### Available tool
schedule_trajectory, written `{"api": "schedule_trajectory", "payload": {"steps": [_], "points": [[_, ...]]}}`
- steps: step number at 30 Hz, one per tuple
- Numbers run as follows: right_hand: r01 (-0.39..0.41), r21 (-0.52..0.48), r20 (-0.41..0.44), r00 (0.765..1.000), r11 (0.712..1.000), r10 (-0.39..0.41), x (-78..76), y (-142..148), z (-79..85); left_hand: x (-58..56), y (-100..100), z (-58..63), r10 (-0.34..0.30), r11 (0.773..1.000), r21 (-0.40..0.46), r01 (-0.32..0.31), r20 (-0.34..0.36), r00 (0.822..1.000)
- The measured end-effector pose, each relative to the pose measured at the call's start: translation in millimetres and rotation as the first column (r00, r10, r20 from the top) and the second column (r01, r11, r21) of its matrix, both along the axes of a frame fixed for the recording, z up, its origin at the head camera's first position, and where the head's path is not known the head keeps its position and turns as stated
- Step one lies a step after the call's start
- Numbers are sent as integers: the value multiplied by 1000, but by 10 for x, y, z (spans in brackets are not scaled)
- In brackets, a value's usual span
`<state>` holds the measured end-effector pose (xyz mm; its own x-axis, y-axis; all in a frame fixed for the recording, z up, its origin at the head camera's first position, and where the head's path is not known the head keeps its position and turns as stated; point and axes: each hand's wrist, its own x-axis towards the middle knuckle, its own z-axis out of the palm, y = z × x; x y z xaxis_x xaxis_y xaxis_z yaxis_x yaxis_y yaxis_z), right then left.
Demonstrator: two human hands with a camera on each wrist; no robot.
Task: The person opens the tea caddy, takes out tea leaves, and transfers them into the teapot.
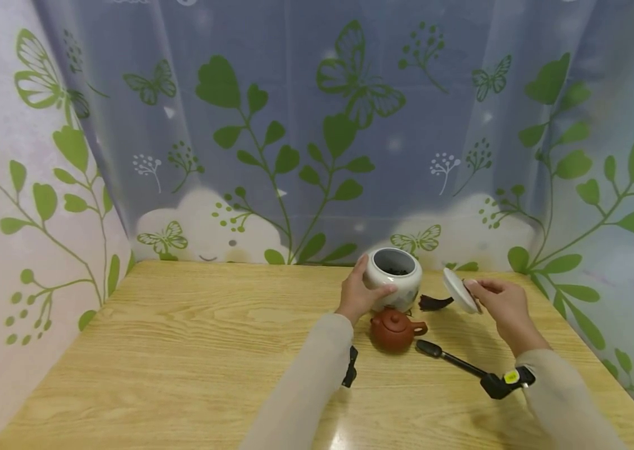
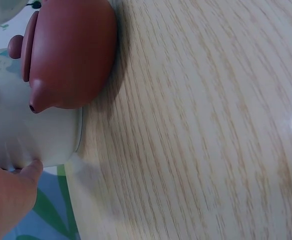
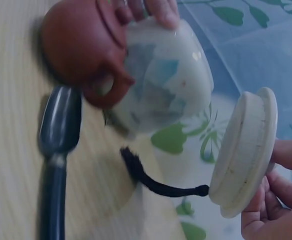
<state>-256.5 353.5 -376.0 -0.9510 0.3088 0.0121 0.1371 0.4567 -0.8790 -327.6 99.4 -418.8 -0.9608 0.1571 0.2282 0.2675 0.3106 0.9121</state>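
Observation:
A round white porcelain jar [image 1: 398, 290] with a painted bluish motif [image 3: 158, 75] stands uncovered near the table's back edge, with dark loose bits [image 1: 398, 271] inside. My left hand [image 1: 357, 292] grips its left side, thumb across the front. To the right of the jar, raised and tilted on edge, is its white lid [image 1: 459, 291], pinched in my right hand [image 1: 503, 306]. A dark tassel [image 3: 158, 186] hangs on a cord from the lid's edge. Close in front of the jar sits a reddish-brown clay teapot [image 1: 391, 334], lid on, handle to the right.
A black tea scoop [image 3: 61, 125] lies on the wooden table [image 1: 182, 350], right of the teapot and below my right forearm. Patterned curtains [image 1: 294, 156] with green leaves and butterflies close off the back and both sides.

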Motion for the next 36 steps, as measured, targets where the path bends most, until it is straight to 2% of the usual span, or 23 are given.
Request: {"api": "schedule_trajectory", "payload": {"steps": [8,25,30,36], "points": [[38,-76,-78,996,996,-44,-145,-249,183,-4,-15,16,11,1000,11,-11,-4,1000],[85,-44,-148,985,995,-91,-509,-662,374,12,-7,7,-3,1000,15,3,-38,999],[66,-31,-172,983,997,-70,-577,-753,393,-3,-6,-20,1,1000,-2,-1,-53,999],[58,32,-178,983,998,-51,-655,-869,380,-14,-11,-37,0,1000,-7,-1,-60,998]]}}
